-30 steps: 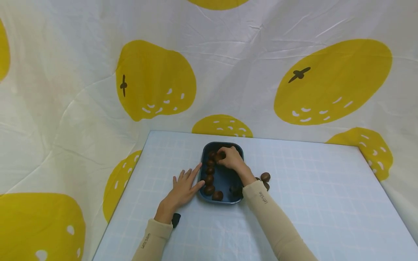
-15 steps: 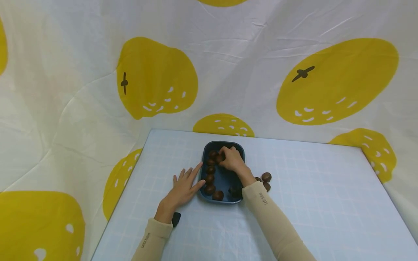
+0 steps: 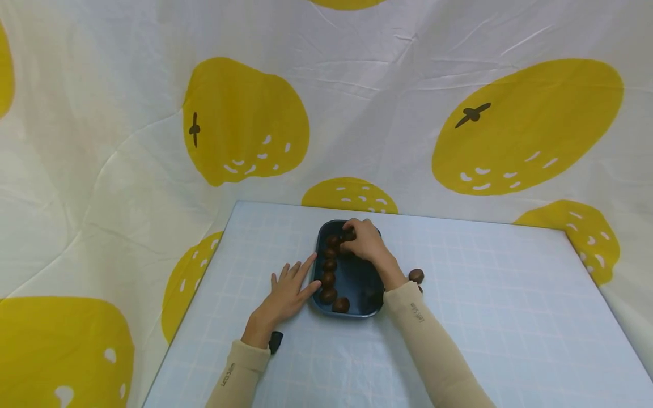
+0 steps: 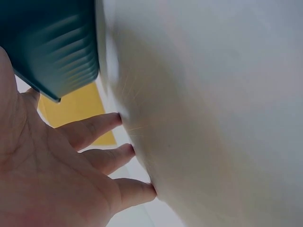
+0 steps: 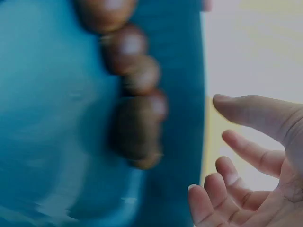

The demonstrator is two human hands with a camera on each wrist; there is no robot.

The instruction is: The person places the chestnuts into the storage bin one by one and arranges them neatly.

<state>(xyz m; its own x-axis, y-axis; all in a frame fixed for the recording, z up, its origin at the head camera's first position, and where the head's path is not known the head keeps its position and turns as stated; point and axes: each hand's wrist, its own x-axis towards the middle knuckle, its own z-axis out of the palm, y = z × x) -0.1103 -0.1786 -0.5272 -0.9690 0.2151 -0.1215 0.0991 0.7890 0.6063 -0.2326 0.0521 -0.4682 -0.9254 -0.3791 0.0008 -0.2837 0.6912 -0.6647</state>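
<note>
A dark blue tray (image 3: 357, 286) holds several brown chestnuts (image 3: 328, 279), most in a row along its left side. One more chestnut (image 3: 340, 305) lies at its near edge. My left hand (image 3: 284, 296) is spread beside the tray, index finger and thumb at its left rim; other fingertips (image 4: 120, 118) touch the table in the left wrist view. Over the tray's far part is my right hand (image 3: 366, 241), a dark chestnut (image 3: 350, 233) showing by its thumb and index finger. In the right wrist view that hand's fingers are apart, holding nothing; a blurred chestnut (image 5: 137, 127) is in the tray.
To the right of the tray a chestnut (image 3: 416, 276) lies on the pale checked table (image 3: 484, 294), another partly hidden by the right sleeve (image 3: 423, 334). A white cloth (image 3: 367, 124) printed with yellow fruit hangs behind the table.
My right hand has moved slightly farther back and to the right within the tray area, and its fingers have parted. My left hand has stayed in place.
</note>
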